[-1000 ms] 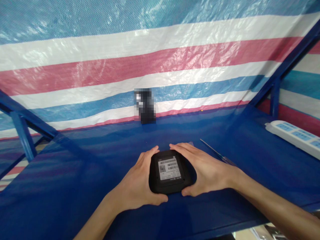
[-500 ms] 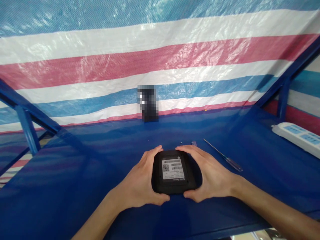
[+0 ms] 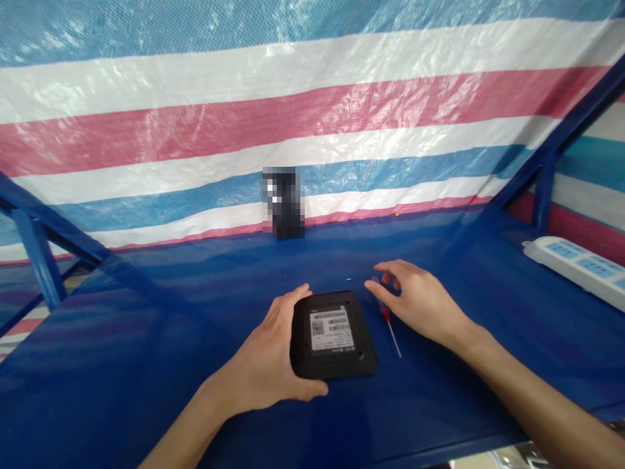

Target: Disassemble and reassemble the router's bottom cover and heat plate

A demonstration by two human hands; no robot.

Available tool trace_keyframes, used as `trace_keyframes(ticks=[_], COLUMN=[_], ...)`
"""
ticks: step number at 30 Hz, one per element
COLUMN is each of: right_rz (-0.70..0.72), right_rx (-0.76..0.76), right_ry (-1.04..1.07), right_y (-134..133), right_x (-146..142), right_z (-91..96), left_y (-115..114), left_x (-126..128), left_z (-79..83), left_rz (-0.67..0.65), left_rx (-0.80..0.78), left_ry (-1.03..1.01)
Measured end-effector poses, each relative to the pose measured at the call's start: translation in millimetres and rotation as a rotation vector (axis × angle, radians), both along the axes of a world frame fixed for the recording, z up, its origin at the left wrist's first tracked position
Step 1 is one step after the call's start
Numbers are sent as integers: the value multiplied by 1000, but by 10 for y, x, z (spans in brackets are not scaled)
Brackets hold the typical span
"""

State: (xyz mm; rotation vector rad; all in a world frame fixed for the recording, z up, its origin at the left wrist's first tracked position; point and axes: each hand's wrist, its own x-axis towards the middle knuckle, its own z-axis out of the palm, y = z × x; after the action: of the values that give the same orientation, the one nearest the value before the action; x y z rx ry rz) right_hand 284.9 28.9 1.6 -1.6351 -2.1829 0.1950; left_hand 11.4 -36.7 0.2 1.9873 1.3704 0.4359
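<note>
A flat black square-shaped device (image 3: pixel 366 339) with rounded corners lies on the blue table, a white label with a QR code facing up. My left hand (image 3: pixel 268 352) grips its left side, thumb at the near edge and fingers at the far edge. To the right, my right hand (image 3: pixel 415 299) hovers over a screwdriver (image 3: pixel 392 331) with a clear handle and a red collar, its tip pointing toward me. Thumb and index finger are apart around the handle, which they partly cover. The second screwdriver cannot be seen now.
A tiny metal piece, likely a screw (image 3: pixel 348 279), lies beyond the device. A white power strip (image 3: pixel 576 267) sits at the right. A dark pixelated object (image 3: pixel 289 208) stands against the striped sheet (image 3: pixel 195 137) at the back. Blue frame bars (image 3: pixel 541 189) rise on both sides.
My right hand has let go of the device and moved right and away from me, to the red-collared screwdriver. My left hand stays on the device.
</note>
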Motion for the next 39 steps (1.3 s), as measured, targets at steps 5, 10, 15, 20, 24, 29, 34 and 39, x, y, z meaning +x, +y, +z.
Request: trace_keyframes(ticks=[5, 10, 15, 20, 24, 29, 34, 39], right_rz=[26, 546, 562, 586, 581, 522, 548, 551], right_rx=[22, -253, -334, -288, -276, -322, -336, -311], right_ry=[-1, 59, -14, 9, 26, 51, 68, 141], right_y=[-80, -250, -317, -337, -358, -333, -297, -300], right_x=[-53, -120, -203, -227, -243, -250, -242, -240], right_z=[74, 250, 313, 317, 295, 259, 222, 180], left_y=[9, 3, 4, 18, 33, 41, 10, -11], left_x=[-31, -24, 0, -13, -11, -49, -86, -79], left_z=[-19, -1, -3, -54, -55, -27, 46, 84], left_rz=[-33, -32, -30, -26, -37, -33, -38, -28], left_rx=[-4, -4, 14, 54, 55, 24, -20, 16], left_ry=[-4, -2, 8, 4, 24, -10, -10, 29])
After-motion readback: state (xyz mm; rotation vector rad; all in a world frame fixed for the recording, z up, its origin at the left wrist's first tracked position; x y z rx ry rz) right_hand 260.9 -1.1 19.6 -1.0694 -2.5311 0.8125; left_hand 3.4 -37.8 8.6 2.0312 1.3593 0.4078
